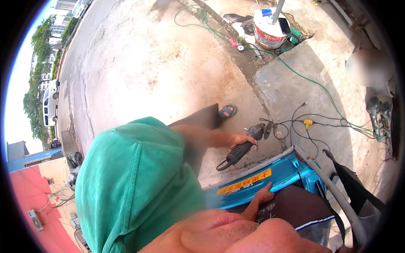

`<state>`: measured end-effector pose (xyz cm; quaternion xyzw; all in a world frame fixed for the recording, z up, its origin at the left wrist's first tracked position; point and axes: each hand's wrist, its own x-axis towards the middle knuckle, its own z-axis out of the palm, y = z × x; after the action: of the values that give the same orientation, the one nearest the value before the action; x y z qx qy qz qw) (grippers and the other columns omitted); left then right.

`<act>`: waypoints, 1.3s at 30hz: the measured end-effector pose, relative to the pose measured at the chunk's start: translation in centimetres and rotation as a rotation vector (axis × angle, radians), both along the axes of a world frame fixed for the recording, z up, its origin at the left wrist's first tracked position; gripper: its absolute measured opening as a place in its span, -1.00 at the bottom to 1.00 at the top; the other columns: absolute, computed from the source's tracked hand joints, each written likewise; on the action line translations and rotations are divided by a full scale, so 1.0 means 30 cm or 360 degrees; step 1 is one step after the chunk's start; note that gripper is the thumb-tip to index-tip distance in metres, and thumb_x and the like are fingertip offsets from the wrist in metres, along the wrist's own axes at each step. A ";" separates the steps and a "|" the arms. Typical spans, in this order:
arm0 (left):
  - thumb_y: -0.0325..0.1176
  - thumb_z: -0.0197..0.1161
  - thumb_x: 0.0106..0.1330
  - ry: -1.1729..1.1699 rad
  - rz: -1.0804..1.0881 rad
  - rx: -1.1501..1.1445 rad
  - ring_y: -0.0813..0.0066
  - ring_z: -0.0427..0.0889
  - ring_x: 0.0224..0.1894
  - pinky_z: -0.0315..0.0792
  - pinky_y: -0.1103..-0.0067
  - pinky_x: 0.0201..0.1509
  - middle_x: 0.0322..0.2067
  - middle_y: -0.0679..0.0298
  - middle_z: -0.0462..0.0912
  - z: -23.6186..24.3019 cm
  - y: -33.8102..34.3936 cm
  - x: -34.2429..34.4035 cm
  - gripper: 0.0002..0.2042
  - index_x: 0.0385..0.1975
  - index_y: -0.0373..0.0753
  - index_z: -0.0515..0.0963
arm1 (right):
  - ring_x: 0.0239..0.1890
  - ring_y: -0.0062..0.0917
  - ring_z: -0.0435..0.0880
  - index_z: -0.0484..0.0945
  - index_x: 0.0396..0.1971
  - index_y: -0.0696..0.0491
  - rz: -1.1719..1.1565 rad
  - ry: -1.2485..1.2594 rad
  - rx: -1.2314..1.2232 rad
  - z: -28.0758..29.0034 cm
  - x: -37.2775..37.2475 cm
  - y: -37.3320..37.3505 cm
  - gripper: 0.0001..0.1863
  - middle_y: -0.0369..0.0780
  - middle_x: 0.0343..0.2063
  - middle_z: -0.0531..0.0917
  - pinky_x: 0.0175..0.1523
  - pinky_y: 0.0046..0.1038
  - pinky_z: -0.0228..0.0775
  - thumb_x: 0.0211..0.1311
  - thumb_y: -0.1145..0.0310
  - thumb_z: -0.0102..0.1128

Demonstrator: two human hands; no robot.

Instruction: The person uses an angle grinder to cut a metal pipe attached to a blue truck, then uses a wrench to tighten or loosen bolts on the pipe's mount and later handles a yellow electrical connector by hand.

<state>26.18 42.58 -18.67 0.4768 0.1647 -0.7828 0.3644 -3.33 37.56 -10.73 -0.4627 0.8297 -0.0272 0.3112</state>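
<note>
My left arm comes out of a green sleeve. My left hand is closed round a dark angle grinder, near its head. The grinder's disc points away from me, above the concrete. Nearer, my right hand grips the edge of a blue metal panel with a yellow sticker; part of its fingers is hidden. Beside that hand lies a dark brown board or cover. My sandalled foot stands on the ground beyond the grinder.
Black cables with a yellow connector lie past the disc. A green hose crosses the concrete. A grey bar curves beside the blue panel. A white bucket stands farther off. A white van is parked at the left.
</note>
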 end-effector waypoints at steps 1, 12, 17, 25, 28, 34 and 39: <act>0.00 0.40 0.19 0.0046 0.0040 0.0000 0.27 0.69 -0.40 0.62 0.35 -0.31 -0.35 0.11 0.62 0.036 0.008 0.014 -0.51 -0.09 -0.24 0.45 | -0.13 0.01 0.72 0.63 -0.10 0.36 -0.0040 0.0052 0.0077 0.032 0.019 -0.007 -0.42 0.16 -0.15 0.71 -0.01 -0.12 0.55 0.33 0.02 0.23; 0.06 0.35 0.21 0.0143 0.0594 0.0152 0.20 0.69 -0.43 0.64 0.32 -0.33 -0.38 0.05 0.64 0.336 -0.120 0.244 -0.46 -0.09 -0.30 0.44 | -0.18 0.00 0.75 0.64 -0.11 0.36 0.0075 0.0358 0.0247 0.168 0.115 -0.030 -0.33 0.13 -0.25 0.74 -0.09 -0.08 0.60 0.37 -0.10 0.16; 0.05 0.33 0.23 0.0021 0.0776 0.0213 0.18 0.69 -0.41 0.65 0.31 -0.30 -0.39 0.03 0.63 0.389 -0.206 0.346 -0.47 -0.09 -0.31 0.42 | -0.20 0.01 0.75 0.64 -0.11 0.36 0.0029 0.0348 0.0052 0.015 0.025 0.006 -0.33 0.14 -0.26 0.73 -0.11 -0.11 0.60 0.36 -0.11 0.17; 0.05 0.34 0.23 -0.0057 0.0823 0.0160 0.18 0.70 -0.40 0.64 0.29 -0.30 -0.38 0.05 0.64 0.426 -0.189 0.448 -0.46 -0.08 -0.30 0.41 | -0.29 0.03 0.75 0.66 -0.21 0.37 0.0046 0.0296 0.0197 0.158 0.090 -0.018 -0.33 0.15 -0.34 0.73 -0.18 -0.10 0.61 0.34 -0.11 0.18; 0.05 0.35 0.23 -0.0085 0.0848 0.0144 0.16 0.68 -0.35 0.63 0.25 -0.23 -0.32 0.06 0.63 0.420 -0.159 0.461 -0.48 -0.08 -0.27 0.44 | -0.27 0.06 0.74 0.67 -0.21 0.37 0.0116 0.0299 0.0164 0.137 0.077 -0.026 -0.32 0.15 -0.32 0.73 -0.16 -0.09 0.60 0.35 -0.12 0.16; 0.07 0.40 0.17 -0.0092 0.0890 0.0142 0.16 0.69 -0.29 0.63 0.25 -0.20 -0.26 0.05 0.64 0.403 -0.046 0.500 -0.44 -0.04 -0.24 0.44 | -0.16 0.04 0.73 0.66 -0.19 0.36 0.0278 0.0514 0.0564 0.366 0.170 -0.084 -0.39 0.13 -0.22 0.73 -0.08 -0.07 0.58 0.34 -0.04 0.20; 0.04 0.41 0.20 -0.0121 0.0948 0.0071 0.17 0.66 -0.16 0.62 0.24 -0.06 -0.15 0.07 0.62 0.408 -0.009 0.547 -0.42 0.04 -0.27 0.47 | -0.19 -0.11 0.71 0.59 -0.05 0.28 0.0363 0.0020 -0.0021 0.354 0.194 -0.085 -0.52 0.03 -0.19 0.71 -0.09 -0.17 0.57 0.29 0.14 0.27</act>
<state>42.59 42.32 -6.42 0.4444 0.3008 -0.6192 0.5732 2.49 35.00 -0.11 -0.5563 0.7734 0.0058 0.3040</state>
